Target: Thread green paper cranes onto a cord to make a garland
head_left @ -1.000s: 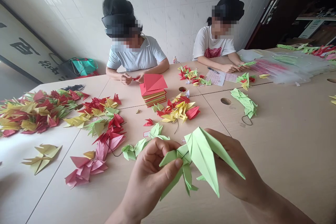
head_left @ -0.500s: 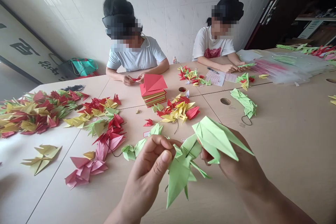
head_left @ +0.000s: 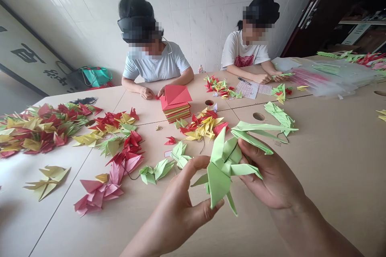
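Observation:
Above the table's near part, my left hand [head_left: 183, 204] has its thumb and forefinger closed around the lower left of a green folded paper crane [head_left: 219, 172]. My right hand [head_left: 271, 176] grips more green folded paper [head_left: 256, 130] at the right, close against that crane. A dark cord runs over the paper between the two hands. Some of the fingers are hidden behind the folds. On the table left of my hands lie two green paper pieces [head_left: 157, 172] beside a dark cord.
Pink cranes [head_left: 101, 196], a yellow crane [head_left: 46, 180] and a large mixed pile [head_left: 39, 130] lie at the left. Beyond my hands stands a stack of square paper [head_left: 176, 104]. Two people sit across the table [head_left: 337, 148], their hands on paper. Green cranes [head_left: 280, 116] lie at the right.
The green crane has turned and moved slightly up and right. My left hand's thumb and forefinger are wider apart around it. The green paper in my right hand has tilted flatter.

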A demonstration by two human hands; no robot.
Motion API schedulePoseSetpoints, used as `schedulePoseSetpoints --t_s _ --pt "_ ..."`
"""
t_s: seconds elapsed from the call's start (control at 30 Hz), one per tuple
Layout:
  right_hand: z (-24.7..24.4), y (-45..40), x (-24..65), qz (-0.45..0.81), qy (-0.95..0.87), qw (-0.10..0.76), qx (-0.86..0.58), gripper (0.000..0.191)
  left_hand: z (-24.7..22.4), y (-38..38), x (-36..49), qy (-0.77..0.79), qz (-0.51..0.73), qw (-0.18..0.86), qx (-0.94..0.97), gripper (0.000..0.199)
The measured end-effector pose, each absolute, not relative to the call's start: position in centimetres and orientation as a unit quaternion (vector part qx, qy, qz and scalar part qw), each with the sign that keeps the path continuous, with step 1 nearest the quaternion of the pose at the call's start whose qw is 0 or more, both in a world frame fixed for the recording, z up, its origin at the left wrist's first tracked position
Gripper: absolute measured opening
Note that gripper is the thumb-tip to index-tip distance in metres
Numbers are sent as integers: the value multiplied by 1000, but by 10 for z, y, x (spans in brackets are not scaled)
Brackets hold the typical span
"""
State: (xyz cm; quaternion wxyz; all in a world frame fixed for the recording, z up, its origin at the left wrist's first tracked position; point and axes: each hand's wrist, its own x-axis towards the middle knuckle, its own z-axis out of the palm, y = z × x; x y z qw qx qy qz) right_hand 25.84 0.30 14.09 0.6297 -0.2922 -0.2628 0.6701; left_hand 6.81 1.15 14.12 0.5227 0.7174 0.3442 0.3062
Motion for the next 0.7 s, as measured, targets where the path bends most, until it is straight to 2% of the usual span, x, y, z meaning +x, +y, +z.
schedulePoseSetpoints --t_s 0.17,0.27,0.4,0.7 --pt "142 4 258 676 -239 634 -289 21 140 13 72 336 304 548 703 20" --pt "142 3 259 681 -252 624 -290 32 132 14 70 346 337 577 659 12" --pt "134 1 266 682 -284 602 -304 37 127 15 65 337 401 554 647 12" --pt "128 -6 279 605 -557 513 -246 12 131 10 61 358 430 461 689 23"
